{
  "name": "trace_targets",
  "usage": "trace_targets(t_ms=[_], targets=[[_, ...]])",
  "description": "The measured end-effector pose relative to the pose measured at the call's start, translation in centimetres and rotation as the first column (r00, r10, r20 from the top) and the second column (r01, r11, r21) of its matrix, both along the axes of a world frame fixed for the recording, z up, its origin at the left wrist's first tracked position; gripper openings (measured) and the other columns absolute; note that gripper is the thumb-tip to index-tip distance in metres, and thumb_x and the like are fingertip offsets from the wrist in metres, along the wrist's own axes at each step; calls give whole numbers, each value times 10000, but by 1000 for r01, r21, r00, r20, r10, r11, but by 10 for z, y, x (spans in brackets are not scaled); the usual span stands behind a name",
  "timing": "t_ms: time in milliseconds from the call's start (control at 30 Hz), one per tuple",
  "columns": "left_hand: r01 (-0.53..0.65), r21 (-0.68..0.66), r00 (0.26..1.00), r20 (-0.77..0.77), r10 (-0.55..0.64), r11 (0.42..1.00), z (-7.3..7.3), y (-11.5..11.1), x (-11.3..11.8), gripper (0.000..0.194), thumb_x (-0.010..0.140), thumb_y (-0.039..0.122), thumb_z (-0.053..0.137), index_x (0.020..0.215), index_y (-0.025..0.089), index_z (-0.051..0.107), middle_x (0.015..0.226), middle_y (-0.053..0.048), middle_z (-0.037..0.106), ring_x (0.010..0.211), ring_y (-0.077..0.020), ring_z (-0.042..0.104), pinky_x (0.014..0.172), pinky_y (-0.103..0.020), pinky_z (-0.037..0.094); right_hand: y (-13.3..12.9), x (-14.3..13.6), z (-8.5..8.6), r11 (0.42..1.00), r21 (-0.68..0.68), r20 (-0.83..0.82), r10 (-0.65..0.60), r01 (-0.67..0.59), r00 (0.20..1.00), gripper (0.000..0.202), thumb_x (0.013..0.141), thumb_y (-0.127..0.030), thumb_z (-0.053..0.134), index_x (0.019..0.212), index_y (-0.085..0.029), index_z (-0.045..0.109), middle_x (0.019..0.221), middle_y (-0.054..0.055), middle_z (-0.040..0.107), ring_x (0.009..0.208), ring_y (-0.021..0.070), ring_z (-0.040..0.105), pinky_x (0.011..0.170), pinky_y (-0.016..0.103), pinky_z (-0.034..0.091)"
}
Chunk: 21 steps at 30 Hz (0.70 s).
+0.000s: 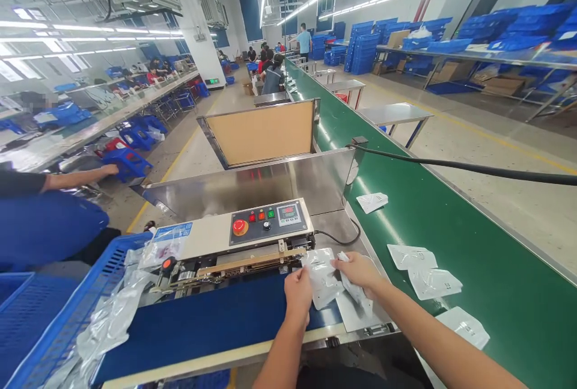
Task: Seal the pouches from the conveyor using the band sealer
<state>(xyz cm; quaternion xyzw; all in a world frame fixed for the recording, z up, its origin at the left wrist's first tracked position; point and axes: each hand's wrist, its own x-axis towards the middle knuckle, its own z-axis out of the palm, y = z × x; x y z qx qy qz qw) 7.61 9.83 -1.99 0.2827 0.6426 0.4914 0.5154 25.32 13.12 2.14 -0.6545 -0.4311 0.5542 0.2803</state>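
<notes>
My left hand [298, 294] is closed on the left edge of a white pouch [322, 284], at the right end of a sealing machine [265, 220]. The pouch's top edge lies by the machine's sealing track. Closed fingers of my right hand [358, 271] pinch a second white pouch [356, 294], which hangs beside the first and partly overlaps it. Below the track runs a dark blue belt [216, 329]. The machine's panel has a red knob and small lit buttons.
Right of the machine, a green conveyor [509, 293] carries several white pouches [435, 284]. A blue basket [58, 323] with pouches stands at the left. A person's arm [79, 179] reaches in there. Behind the machine rises a metal partition [256, 181]. A black cable [473, 168] crosses the conveyor.
</notes>
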Motion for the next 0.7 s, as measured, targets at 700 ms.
trace_targets(t_ms=[700], targets=[[242, 164, 952, -231, -201, 956, 42, -46, 12, 613, 1007, 695, 535, 865, 156, 791, 774, -73, 752, 722, -210, 638, 694, -294, 518, -50, -18, 3, 968, 38, -447, -206, 249, 870, 642, 735, -785, 798, 1027, -219, 716, 831, 23, 733, 748, 217, 665, 674, 316, 547]])
